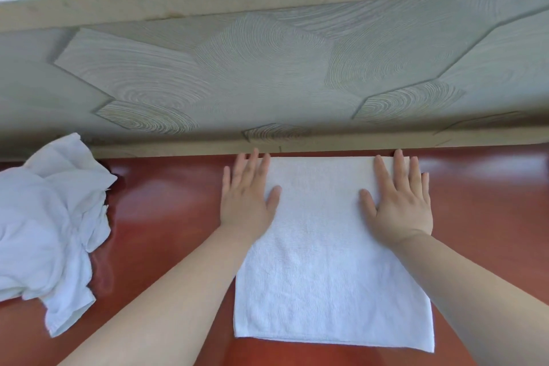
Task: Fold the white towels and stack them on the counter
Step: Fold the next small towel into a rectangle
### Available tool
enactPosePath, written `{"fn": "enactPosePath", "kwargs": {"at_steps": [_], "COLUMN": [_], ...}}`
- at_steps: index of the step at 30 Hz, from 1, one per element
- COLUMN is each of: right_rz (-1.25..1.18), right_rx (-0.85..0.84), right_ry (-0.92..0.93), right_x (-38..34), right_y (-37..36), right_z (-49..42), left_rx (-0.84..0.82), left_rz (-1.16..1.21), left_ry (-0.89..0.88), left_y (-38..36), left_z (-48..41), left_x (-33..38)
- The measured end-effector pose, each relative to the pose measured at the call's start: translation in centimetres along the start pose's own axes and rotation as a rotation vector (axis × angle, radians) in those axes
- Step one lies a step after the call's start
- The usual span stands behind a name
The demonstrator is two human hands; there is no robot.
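Note:
A white towel (329, 270) lies flat and folded on the glossy red counter (166, 205), its far edge against the wall. My left hand (248, 197) presses flat on the towel's far left corner, fingers straight and partly over the counter. My right hand (399, 202) lies flat on the far right corner, fingers spread. At the left, a crumpled heap of white towels (44, 229) sits on the counter, apart from both hands.
A grey textured wall panel (267, 68) with a beige ledge (184, 150) runs along the counter's far edge. Bare red counter shows between the heap and the folded towel, and to the right of the towel.

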State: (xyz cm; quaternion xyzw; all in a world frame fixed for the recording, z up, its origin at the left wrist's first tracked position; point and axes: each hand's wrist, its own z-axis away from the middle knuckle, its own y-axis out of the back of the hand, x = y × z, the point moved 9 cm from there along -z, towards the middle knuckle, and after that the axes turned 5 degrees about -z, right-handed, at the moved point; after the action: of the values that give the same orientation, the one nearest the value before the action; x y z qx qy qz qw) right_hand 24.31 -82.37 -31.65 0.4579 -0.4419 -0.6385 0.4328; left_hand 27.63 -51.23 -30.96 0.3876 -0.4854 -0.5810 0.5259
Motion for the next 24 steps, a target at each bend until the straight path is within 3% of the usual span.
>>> {"fn": "enactPosePath", "kwargs": {"at_steps": [8, 12, 16, 20, 24], "right_rz": [-0.06, -0.115, -0.234, -0.562, -0.708], "right_rx": [0.043, 0.075, 0.115, 0.216, 0.057], "right_ry": [-0.073, -0.197, -0.206, -0.3, -0.507], "right_x": [0.7, 1.4, 1.7, 2.9, 4.7], "right_y": [0.1, 0.5, 1.6, 3.4, 4.5], "right_z": [0.0, 0.1, -0.1, -0.5, -2.1], "left_rx": [0.103, 0.191, 0.268, 0.165, 0.077], "left_rz": [0.131, 0.324, 0.456, 0.497, 0.387], "left_ry": [0.141, 0.298, 0.369, 0.393, 0.336], "left_y": [0.2, 0.9, 1.2, 1.4, 3.1], "left_z": [-0.1, -0.3, -0.7, -1.3, -1.9], "left_x": [-2.1, -4.1, -4.9, -4.8, -4.0]}}
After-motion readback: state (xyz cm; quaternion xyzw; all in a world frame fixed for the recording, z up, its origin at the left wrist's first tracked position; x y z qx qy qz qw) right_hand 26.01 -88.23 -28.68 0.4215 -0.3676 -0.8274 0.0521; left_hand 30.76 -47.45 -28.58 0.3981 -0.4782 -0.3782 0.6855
